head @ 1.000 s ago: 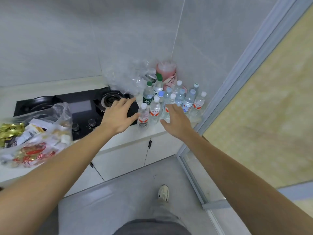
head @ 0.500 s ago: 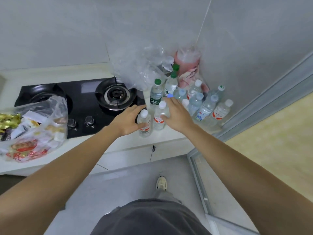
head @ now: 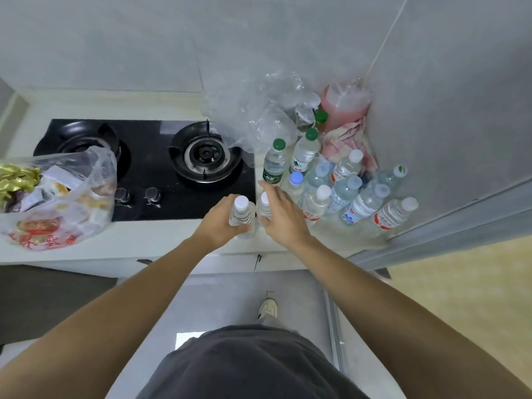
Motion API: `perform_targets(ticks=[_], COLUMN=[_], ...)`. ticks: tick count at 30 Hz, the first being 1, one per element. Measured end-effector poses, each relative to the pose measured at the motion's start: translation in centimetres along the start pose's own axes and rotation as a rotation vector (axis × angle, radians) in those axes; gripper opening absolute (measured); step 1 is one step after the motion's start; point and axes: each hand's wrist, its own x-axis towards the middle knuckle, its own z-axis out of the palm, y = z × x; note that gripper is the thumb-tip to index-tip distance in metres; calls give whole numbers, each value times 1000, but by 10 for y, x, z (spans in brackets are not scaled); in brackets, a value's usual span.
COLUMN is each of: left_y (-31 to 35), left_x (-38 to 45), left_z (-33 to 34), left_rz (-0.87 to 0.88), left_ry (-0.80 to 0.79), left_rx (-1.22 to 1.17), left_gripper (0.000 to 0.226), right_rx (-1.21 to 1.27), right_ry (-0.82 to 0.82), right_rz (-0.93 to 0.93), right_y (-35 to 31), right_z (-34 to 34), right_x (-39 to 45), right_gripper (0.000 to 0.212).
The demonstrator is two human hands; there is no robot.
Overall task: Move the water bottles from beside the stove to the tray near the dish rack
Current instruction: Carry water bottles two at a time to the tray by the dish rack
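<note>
Counter [head: 161, 240] front edge close under both hands; open floor below it. Stove [head: 149, 174] to the left, its right edge just beside the nearest bottles. Wall corner and a grey frame closing in the right side. Food bag [head: 57, 203] on the counter's left end, well apart from the hands.

Cluster of water bottles [head: 345, 191] upright on the counter right of the stove, caps up, long axes vertical though splayed by the wide lens. Crumpled clear plastic [head: 259, 110] and a pink container [head: 344, 106] behind them in the corner.

Left hand [head: 221, 223] wrapped around a white-capped bottle [head: 241, 214] at the cluster's front-left, fingers curled on its body, cap showing above the grip. Bottle upright, base hidden, so lifted or standing cannot be told.

Right hand [head: 283, 217] palm-down over a second white-capped bottle [head: 264, 207], fingers loosely spread, touching its far side; full grip not clear. Both forearms extended forward, converging.
</note>
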Motion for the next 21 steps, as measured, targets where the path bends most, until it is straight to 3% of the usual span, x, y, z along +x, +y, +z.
perform_targets(ticks=[6, 10, 16, 21], left_y=[-1, 3, 2, -2], left_x=[2, 4, 11, 18], left_z=[19, 28, 37, 40], left_rz=[-104, -171, -261, -286], left_ry=[76, 114, 157, 176], left_rx=[-147, -173, -190, -243], left_gripper=[65, 65, 66, 61], right_rx=[242, 322, 511, 506], right_ry=[77, 43, 84, 7], right_rz=[186, 214, 278, 279], right_y=[8, 18, 20, 29], right_z=[8, 23, 37, 29], right_x=[6, 2, -1, 8], right_gripper=[84, 59, 65, 60])
